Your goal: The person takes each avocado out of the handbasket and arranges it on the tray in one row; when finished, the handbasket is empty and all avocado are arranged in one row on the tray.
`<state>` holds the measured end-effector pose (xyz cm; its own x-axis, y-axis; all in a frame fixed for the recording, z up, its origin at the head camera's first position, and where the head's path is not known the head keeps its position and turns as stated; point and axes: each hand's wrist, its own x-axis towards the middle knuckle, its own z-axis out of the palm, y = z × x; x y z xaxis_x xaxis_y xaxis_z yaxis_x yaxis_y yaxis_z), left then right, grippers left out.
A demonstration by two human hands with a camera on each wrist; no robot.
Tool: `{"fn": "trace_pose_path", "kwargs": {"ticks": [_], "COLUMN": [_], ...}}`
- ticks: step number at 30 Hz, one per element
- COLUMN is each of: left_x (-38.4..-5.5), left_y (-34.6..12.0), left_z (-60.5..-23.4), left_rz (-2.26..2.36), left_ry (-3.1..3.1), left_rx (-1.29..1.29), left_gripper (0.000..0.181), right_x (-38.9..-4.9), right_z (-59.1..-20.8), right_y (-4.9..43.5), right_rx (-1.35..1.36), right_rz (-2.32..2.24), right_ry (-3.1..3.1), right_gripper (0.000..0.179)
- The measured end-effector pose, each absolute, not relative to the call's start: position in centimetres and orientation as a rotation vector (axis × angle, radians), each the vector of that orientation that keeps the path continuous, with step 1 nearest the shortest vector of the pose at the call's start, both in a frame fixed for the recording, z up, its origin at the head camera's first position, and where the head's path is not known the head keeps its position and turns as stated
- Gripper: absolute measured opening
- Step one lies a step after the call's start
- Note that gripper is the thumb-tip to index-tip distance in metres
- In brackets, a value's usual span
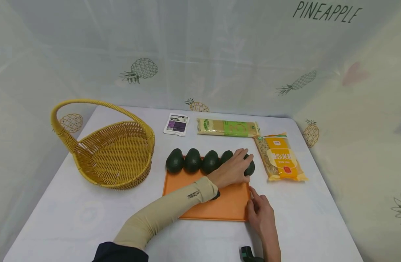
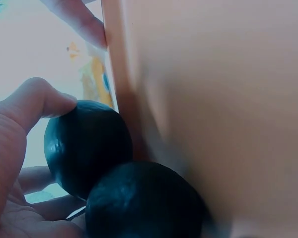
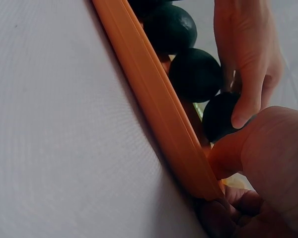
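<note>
Several dark green avocados stand in a row along the far edge of an orange tray. My left hand reaches across the tray to the right end of that row. Its thumb and fingers are around the last avocado, and another avocado sits right beside it in the left wrist view. At the tray's right side, my right hand grips the rim, with the thumb on top and curled fingers below in the right wrist view. The left forearm and hand cover part of the tray and row.
A yellow wicker basket with a tall handle stands to the left. Behind the tray lie a small white and purple packet and a long pack of noodles. An orange and yellow food bag lies to the right.
</note>
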<state>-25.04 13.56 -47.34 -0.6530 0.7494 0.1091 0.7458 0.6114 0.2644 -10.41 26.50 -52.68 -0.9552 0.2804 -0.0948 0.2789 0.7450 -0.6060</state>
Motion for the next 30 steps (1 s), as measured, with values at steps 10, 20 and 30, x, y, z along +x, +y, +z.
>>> {"fn": "trace_pose_path", "kwargs": {"ticks": [10,20,30], "left_x": [-25.6,-25.7,-25.7], "left_y": [13.6,13.1,12.1], "left_z": [-47.2,-47.0,-46.9], "left_rz": [0.502,0.571,0.592], "left_ry": [2.769,2.751,2.798], "left_rx": [1.279,1.238,1.303], "left_gripper": [0.072,0.070,0.066], "right_x": [-10.3,-10.5,-10.4], "right_z": [-52.7,-52.7,-52.7], "right_y": [26.4,26.2,26.5], "right_rx": [-0.463,-0.480,-0.467], "right_rz": [1.030,1.030,0.993], "right_ry": [-2.916,-2.926,-2.935], "right_gripper": [0.051,0.051,0.051]}}
